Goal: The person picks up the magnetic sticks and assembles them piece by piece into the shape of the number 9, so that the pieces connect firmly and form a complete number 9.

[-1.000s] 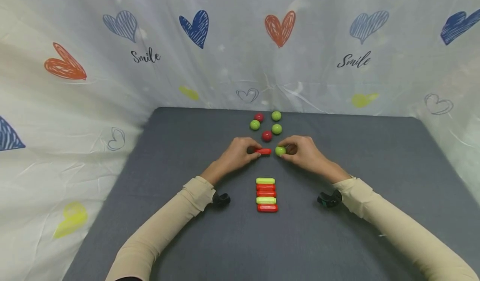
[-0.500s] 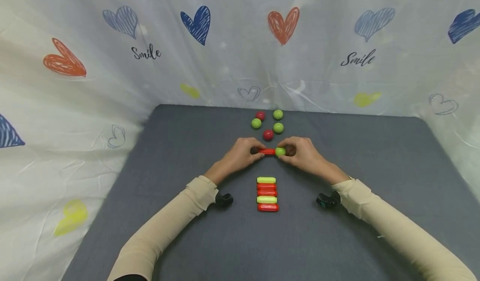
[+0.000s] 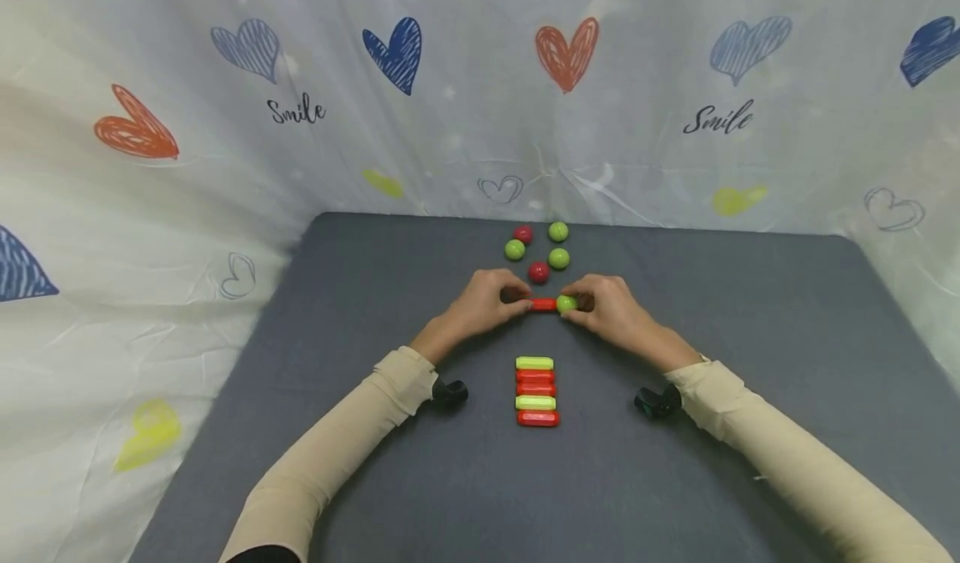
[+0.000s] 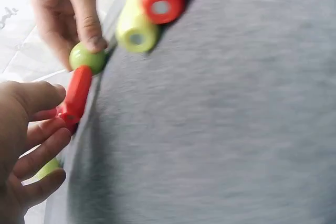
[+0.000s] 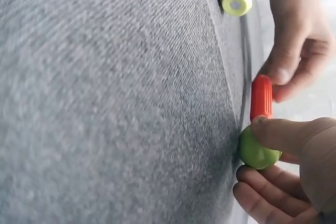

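Nearest me on my feed, a column of five rods point(image 3: 536, 389), three red and two yellow, glossy and plastic-looking, lies side by side on the grey woven cloth point(image 3: 420, 480), arranged as it was a second ago; past it, I see the left hand point(image 3: 486, 298) and right hand point(image 3: 611, 306) brought together at a single red rod point(image 3: 543, 304) and a green ball point(image 3: 567, 304), which now touch, where a second ago I saw a gap between them; the right thumb and fingers pinch the smooth, shiny ball; the left fingers curve about the rod's left end, though I cannot tell whether they grip it; the right wrist view gives me the rod's ridged side, and both wrist views show round grey discs in the column's rod ends, unseen from the head; farther off sit three loose green balls point(image 3: 558, 258) and two loose red balls point(image 3: 538, 273); behind them hangs a creased pale sheet point(image 3: 450, 129) printed with hearts.
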Demonstrator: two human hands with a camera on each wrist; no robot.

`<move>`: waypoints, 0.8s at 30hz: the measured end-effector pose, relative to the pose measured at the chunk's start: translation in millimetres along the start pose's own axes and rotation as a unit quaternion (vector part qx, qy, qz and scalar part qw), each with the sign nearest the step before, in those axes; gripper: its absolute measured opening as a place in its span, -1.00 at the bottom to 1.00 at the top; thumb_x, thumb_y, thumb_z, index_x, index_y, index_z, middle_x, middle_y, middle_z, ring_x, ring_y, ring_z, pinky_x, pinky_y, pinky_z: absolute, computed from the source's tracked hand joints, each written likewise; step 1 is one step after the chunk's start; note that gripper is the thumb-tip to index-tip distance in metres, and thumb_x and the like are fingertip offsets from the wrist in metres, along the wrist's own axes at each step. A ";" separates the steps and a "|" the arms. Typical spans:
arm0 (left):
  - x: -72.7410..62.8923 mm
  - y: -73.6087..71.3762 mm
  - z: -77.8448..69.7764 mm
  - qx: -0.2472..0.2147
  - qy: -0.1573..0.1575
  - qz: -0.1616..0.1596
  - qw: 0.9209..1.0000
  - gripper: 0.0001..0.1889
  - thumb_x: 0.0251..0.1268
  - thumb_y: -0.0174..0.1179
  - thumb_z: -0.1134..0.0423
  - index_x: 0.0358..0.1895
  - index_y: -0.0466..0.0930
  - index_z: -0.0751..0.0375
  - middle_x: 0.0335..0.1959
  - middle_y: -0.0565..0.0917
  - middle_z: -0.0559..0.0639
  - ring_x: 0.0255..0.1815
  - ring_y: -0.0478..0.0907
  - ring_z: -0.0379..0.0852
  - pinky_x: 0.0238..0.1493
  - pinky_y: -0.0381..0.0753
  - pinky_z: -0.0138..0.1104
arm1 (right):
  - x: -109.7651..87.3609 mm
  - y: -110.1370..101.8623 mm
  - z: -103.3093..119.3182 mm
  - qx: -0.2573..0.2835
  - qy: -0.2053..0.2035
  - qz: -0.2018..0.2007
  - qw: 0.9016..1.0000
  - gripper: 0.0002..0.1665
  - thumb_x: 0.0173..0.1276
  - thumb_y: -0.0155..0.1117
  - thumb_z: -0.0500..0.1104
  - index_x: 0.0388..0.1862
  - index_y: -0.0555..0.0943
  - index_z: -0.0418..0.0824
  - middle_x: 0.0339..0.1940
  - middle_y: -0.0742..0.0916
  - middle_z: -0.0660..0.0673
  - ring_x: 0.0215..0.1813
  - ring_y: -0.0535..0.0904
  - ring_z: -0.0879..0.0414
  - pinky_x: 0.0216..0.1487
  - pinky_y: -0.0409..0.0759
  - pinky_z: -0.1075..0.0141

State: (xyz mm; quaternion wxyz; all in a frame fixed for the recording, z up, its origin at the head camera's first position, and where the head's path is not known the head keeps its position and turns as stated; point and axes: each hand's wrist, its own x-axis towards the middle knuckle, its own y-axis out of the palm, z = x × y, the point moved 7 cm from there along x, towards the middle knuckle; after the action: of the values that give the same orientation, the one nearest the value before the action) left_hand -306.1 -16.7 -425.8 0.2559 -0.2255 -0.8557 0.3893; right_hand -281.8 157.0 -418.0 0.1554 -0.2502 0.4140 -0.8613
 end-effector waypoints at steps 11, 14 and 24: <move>55.3 -13.8 -4.9 0.042 -0.029 0.012 0.999 -0.66 0.29 0.39 0.15 0.07 0.71 0.18 -0.02 0.71 -0.01 -0.06 0.68 -0.14 -0.04 0.61 -0.31 | -4.7 -15.5 -6.6 0.001 0.001 -0.021 1.000 -0.66 0.11 0.61 -0.27 -0.12 0.76 -0.29 -0.29 0.74 -0.11 -0.33 0.64 0.08 -0.30 0.63 0.17; 64.0 -7.4 -4.3 0.066 -0.037 0.033 0.997 -0.63 0.25 0.42 0.13 0.08 0.71 0.17 -0.04 0.72 -0.04 -0.08 0.68 -0.16 -0.08 0.62 -0.30 | -9.2 -14.1 -7.8 0.006 -0.001 -0.025 1.000 -0.66 0.11 0.61 -0.27 -0.12 0.76 -0.28 -0.28 0.73 -0.10 -0.33 0.63 0.09 -0.30 0.63 0.18; 63.7 13.2 -1.4 0.122 -0.043 0.058 0.990 -0.67 0.20 0.46 0.17 0.02 0.75 0.16 -0.19 0.74 -0.06 -0.29 0.60 -0.21 -0.18 0.62 -0.29 | -22.1 -13.3 -10.8 0.021 0.001 -0.039 0.999 -0.66 0.07 0.62 -0.29 -0.13 0.77 -0.29 -0.30 0.74 -0.09 -0.36 0.63 0.11 -0.33 0.63 0.21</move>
State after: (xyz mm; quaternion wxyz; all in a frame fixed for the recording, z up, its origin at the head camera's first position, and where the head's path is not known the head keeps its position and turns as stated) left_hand -351.7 29.2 -418.6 0.2216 -0.2251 -0.7975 0.5141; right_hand -270.4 182.5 -419.9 0.1268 -0.2618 0.3861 -0.8754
